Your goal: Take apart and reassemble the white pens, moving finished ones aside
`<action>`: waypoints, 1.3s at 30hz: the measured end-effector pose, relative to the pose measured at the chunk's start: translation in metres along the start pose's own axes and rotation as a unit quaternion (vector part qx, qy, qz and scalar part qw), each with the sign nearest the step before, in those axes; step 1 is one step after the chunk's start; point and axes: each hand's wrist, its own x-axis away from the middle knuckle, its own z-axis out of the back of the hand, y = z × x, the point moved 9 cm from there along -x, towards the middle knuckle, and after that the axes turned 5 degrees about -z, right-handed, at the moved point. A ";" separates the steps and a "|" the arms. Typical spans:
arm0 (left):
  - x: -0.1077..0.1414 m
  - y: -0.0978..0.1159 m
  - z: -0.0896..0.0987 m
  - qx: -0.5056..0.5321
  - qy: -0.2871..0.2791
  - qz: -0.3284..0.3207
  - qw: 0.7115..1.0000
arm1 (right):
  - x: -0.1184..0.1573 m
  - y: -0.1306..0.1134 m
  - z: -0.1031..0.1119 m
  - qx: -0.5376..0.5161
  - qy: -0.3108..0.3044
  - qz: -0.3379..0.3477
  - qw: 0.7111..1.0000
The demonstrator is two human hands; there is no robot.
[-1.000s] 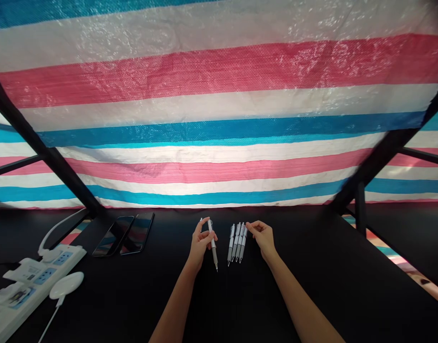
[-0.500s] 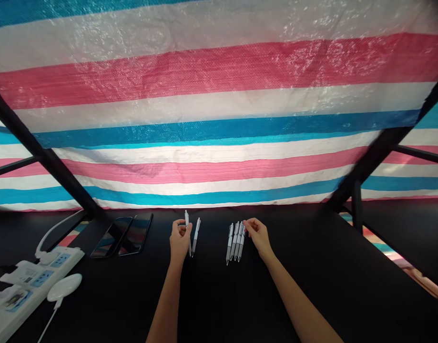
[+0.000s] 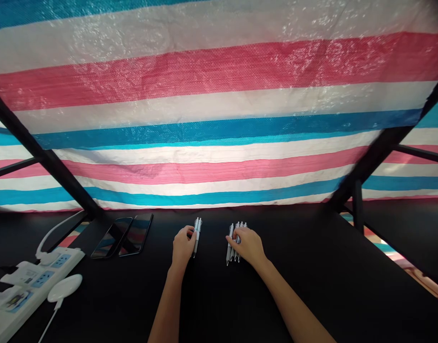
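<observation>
Two white-and-grey click pens (image 3: 197, 232) lie side by side on the black table (image 3: 211, 300), left of the middle. At their left edge is my left hand (image 3: 183, 245), its thumb and fingers closed on the nearer pen. A row of several similar pens (image 3: 229, 250) lies to the right, tips toward me. My right hand (image 3: 249, 244) reaches over this row from the right and hides the middle of most pens. Its thumb stretches across the leftmost pen, apart from the bent index finger, and no pen is lifted.
Two dark phones (image 3: 111, 238) lie at the left, the right one (image 3: 142, 233) close beside the other. Nearer me are a white power strip (image 3: 40, 286) with plugs and a round white charger (image 3: 65, 287) on a cable. Black frame bars (image 3: 70, 178) and a striped sheet (image 3: 219, 128) stand behind.
My left hand has brought its pen down and right, against the other pen. My right hand has moved left from the row's right end to over the row.
</observation>
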 end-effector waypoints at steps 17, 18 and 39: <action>0.004 0.013 -0.001 -0.048 0.012 -0.011 0.999 | 0.000 -0.009 -0.012 0.027 0.004 -0.059 0.998; 0.004 0.013 0.000 -0.046 0.014 -0.010 0.999 | -0.001 -0.006 -0.009 -0.012 0.010 -0.064 0.998; 0.020 0.069 -0.044 0.622 -0.095 0.047 0.775 | 0.041 -0.046 -0.052 -0.642 -0.443 -0.174 0.602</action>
